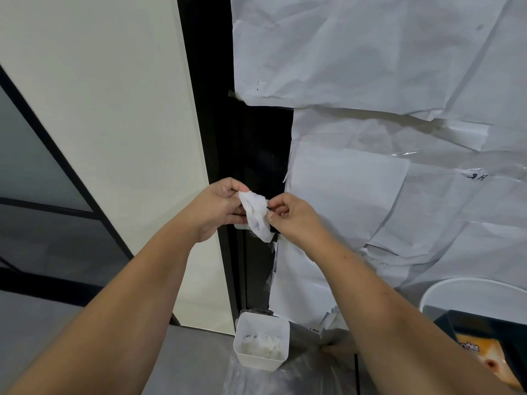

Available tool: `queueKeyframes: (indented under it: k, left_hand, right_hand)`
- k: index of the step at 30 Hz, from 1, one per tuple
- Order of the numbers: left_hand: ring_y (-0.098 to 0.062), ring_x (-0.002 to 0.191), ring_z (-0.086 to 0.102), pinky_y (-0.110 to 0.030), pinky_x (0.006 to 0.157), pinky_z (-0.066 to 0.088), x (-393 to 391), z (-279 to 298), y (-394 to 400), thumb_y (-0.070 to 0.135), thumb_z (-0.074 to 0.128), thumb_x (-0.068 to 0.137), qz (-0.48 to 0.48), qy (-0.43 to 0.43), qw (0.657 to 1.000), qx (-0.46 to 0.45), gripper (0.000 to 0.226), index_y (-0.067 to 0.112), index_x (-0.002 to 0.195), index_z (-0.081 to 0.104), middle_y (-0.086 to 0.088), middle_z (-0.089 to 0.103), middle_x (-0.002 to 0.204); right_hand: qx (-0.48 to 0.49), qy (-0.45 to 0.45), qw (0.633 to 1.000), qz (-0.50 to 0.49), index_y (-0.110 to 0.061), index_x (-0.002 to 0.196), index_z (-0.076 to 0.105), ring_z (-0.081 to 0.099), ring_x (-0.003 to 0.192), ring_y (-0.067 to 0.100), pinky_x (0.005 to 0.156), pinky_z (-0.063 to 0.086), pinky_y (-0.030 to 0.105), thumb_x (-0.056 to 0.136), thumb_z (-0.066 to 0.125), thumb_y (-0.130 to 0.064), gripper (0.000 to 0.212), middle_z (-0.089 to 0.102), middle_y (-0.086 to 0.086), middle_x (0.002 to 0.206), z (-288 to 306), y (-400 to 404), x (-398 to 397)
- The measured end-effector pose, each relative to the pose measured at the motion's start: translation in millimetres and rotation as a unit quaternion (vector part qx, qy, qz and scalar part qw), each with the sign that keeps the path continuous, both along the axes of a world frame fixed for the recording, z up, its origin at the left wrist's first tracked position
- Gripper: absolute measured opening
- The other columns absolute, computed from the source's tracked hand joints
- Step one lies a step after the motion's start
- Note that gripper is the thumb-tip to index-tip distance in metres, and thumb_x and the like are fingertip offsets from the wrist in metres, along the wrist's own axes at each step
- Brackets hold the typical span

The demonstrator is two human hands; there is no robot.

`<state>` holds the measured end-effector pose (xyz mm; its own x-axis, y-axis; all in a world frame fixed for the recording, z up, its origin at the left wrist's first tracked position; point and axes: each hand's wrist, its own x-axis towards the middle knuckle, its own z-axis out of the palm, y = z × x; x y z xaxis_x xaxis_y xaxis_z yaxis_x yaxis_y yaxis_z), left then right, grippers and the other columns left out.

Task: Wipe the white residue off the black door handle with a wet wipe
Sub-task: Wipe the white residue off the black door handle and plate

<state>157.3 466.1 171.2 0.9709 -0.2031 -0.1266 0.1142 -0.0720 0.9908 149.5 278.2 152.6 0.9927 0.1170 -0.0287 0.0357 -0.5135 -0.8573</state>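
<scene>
we have the wet wipe [258, 213] up in front of the door, held between both hands: our left hand [216, 208] pinches its upper left corner with curled fingers, and our right hand [291, 216] pinches its right edge between thumb and fingertips, so the wipe hangs crumpled between them with its lower tip dangling free. it looks as though we are spreading or refolding it, not rubbing with it. the black door handle [242, 225] is mostly hidden behind our hands and the wipe; only a pale, flat bit shows just under the left hand's fingers, against the dark door frame [228, 138], and we cannot tell whether that is residue on the handle or something else. so how clean the handle is cannot be read from here. our judgement is that the wiping is either not begun or paused between passes, and that pressing the wipe to the handle and checking for leftover white is what remains. below on the floor stands a small white container [261, 342] with white crumpled material inside, and taped paper sheets [370, 67] cover the door to the right.
</scene>
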Motion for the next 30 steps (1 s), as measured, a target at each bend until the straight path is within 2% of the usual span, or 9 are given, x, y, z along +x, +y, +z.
queueKeyframes:
  k: [5, 10, 13, 15, 18, 20, 23, 26, 30]
  left_hand:
    - [-0.026, 0.083, 0.07, -0.033, 0.072, 0.058, -1.7, -2.0, 3.2, -0.003, 0.055, 0.097, 0.0, -0.023, 0.999, 0.025, 0.01, 0.006, 0.098, 0.06, -0.014, 0.07, 0.088]
    - [-0.031, 0.09, 0.071, -0.032, 0.075, 0.06, -3.9, 0.3, 5.4, -0.008, 0.057, 0.09, 0.013, 0.006, 0.995, 0.098, 0.018, 0.006, 0.093, 0.069, -0.019, 0.071, 0.096]
    - [-0.033, 0.092, 0.071, -0.037, 0.079, 0.06, -4.5, 3.9, -0.5, 0.002, 0.053, 0.089, 0.027, 0.057, 0.994, 0.089, 0.014, 0.005, 0.091, 0.067, -0.021, 0.069, 0.098]
    - [-0.029, 0.091, 0.07, -0.038, 0.076, 0.061, -6.1, 4.8, -6.3, 0.02, 0.06, 0.092, 0.04, 0.048, 0.993, 0.096, 0.015, 0.005, 0.089, 0.064, -0.015, 0.069, 0.097]
    - [-0.022, 0.087, 0.072, -0.027, 0.063, 0.058, -8.7, 4.4, -11.4, 0.03, 0.07, 0.09, 0.022, 0.004, 0.987, 0.159, 0.023, 0.008, 0.095, 0.066, -0.009, 0.072, 0.096]
    - [-0.027, 0.088, 0.072, -0.032, 0.068, 0.061, -9.2, 3.5, -12.9, 0.022, 0.07, 0.091, 0.006, 0.013, 0.99, 0.139, 0.018, 0.005, 0.097, 0.067, -0.013, 0.073, 0.097]
    - [-0.026, 0.085, 0.072, -0.033, 0.071, 0.06, -12.2, 4.6, -13.9, 0.02, 0.065, 0.094, 0.007, 0.032, 0.997, 0.069, 0.014, 0.006, 0.096, 0.065, -0.014, 0.071, 0.096]
    - [-0.028, 0.09, 0.073, -0.034, 0.074, 0.06, -16.2, 3.6, -17.4, 0.015, 0.064, 0.095, -0.015, 0.044, 0.999, 0.002, 0.017, 0.003, 0.107, 0.063, -0.016, 0.072, 0.102]
    - [-0.026, 0.082, 0.072, -0.038, 0.078, 0.062, -18.0, -0.2, -27.2, 0.006, 0.07, 0.088, 0.004, 0.023, 1.0, -0.008, 0.011, 0.003, 0.097, 0.066, -0.017, 0.073, 0.092]
  right_hand:
    - [-0.035, -0.032, 0.999, -0.013, -0.018, 0.091, 0.065, 0.064, 0.083, 0.018, 0.08, 0.055, 0.036, 0.088, 0.058, -0.018, 0.007, 0.068, 0.0, 0.086, 4.9, 6.0, -0.5]
    - [-0.029, -0.059, 0.993, -0.097, -0.023, 0.087, 0.064, 0.056, 0.072, 0.007, 0.067, 0.048, 0.022, 0.088, 0.057, -0.016, 0.009, 0.06, -0.011, 0.075, 5.4, -7.6, 4.3]
    - [-0.026, -0.066, 0.994, -0.08, -0.022, 0.088, 0.062, 0.055, 0.07, 0.008, 0.066, 0.048, 0.023, 0.09, 0.057, -0.016, 0.008, 0.057, -0.011, 0.073, 6.3, -5.5, 1.9]
    - [-0.031, -0.079, 0.994, -0.07, -0.023, 0.089, 0.061, 0.055, 0.071, 0.008, 0.068, 0.051, 0.029, 0.09, 0.056, -0.018, 0.007, 0.056, -0.01, 0.073, 7.2, -0.7, -0.4]
    - [-0.03, -0.104, 0.992, -0.072, -0.023, 0.092, 0.06, 0.058, 0.074, 0.009, 0.071, 0.055, 0.036, 0.09, 0.055, -0.018, 0.008, 0.059, -0.01, 0.077, 7.4, 1.9, -0.5]
    - [-0.064, -0.143, 0.984, -0.081, -0.023, 0.095, 0.059, 0.059, 0.08, 0.012, 0.075, 0.054, 0.037, 0.09, 0.056, -0.021, 0.006, 0.06, -0.008, 0.084, 5.6, 1.5, 0.2]
    - [-0.185, -0.234, 0.948, -0.114, -0.023, 0.105, 0.055, 0.053, 0.096, 0.018, 0.088, 0.043, 0.033, 0.087, 0.06, -0.025, 0.019, 0.054, -0.004, 0.103, -1.8, 0.6, 0.1]
    - [-0.226, -0.261, 0.926, -0.153, -0.024, 0.106, 0.05, 0.047, 0.097, 0.019, 0.084, 0.03, 0.03, 0.085, 0.061, -0.03, 0.025, 0.049, -0.002, 0.106, -5.0, 6.4, -5.4]
    - [-0.248, -0.272, 0.92, -0.137, -0.028, 0.11, 0.047, 0.044, 0.096, 0.02, 0.081, 0.034, 0.033, 0.081, 0.064, -0.032, 0.034, 0.046, 0.001, 0.107, -6.6, 16.8, -9.8]
